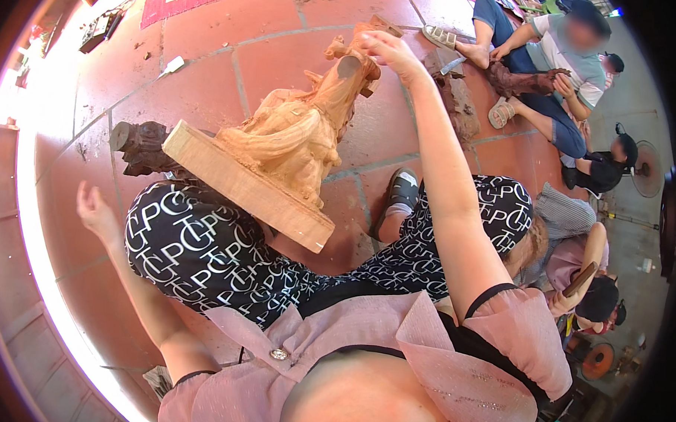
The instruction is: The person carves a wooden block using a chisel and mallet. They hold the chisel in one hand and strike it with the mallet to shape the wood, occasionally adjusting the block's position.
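Observation:
A pale wooden carved figure [288, 138] on a thick flat base [246, 185] leans before my knees. Its base faces toward me and its narrow top points away to the right. At that top end, the fingers of my right hand [392, 55] curl over the wood, gripping it. My left hand [96, 211] is raised beside my left knee, apart from the carving, its fingers loosely spread with nothing in them. Behind the base, a dark wooden piece [143, 148] is partly hidden by the carving.
Wood dust and chips lie on the red tiled floor [201, 87]. A long dark carved piece [457, 103] lies to the right. A seated person holds a dark reddish carving [523, 80]; other people sit farther right. A white brush-like tool [173, 65] lies at the far left.

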A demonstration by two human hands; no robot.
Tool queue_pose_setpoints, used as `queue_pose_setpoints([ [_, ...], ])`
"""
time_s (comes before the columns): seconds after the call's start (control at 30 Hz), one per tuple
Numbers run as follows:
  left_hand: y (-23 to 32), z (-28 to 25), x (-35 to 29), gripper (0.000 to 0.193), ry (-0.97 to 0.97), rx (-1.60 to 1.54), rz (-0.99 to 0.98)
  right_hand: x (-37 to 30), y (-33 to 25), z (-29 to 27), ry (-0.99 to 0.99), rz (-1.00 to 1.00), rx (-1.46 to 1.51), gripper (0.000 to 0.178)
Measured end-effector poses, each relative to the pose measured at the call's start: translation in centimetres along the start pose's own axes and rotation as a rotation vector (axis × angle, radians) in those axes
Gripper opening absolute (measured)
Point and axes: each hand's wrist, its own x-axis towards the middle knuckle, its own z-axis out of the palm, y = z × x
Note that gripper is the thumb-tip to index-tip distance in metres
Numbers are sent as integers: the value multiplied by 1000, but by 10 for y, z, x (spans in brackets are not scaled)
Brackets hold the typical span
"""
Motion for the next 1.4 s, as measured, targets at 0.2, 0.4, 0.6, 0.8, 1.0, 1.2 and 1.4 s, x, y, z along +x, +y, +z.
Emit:
queue_pose_setpoints([
  [0.2,204,-62,-25,40,-312,-479,278,-7,23,38,146,-121,-100,56],
  [0.4,266,-7,-111,51,-499,-477,69,-5,38,57,423,-301,-119,46],
  [0.6,234,45,-153,58,-434,-680,-154,11,64,56,419,-272,-80,35],
  [0.8,230,69,-152,50,-353,-811,-196,11,53,60,497,-127,-228,45],
  [1.0,214,67,-140,47,-369,-818,-207,4,28,61,465,-32,-291,49],
  [1.2,172,77,-71,32,-474,-811,-216,32,35,67,433,-145,-255,49],
  [1.4,188,78,-66,28,-552,-762,-263,59,50,82,291,-442,-416,31],
])
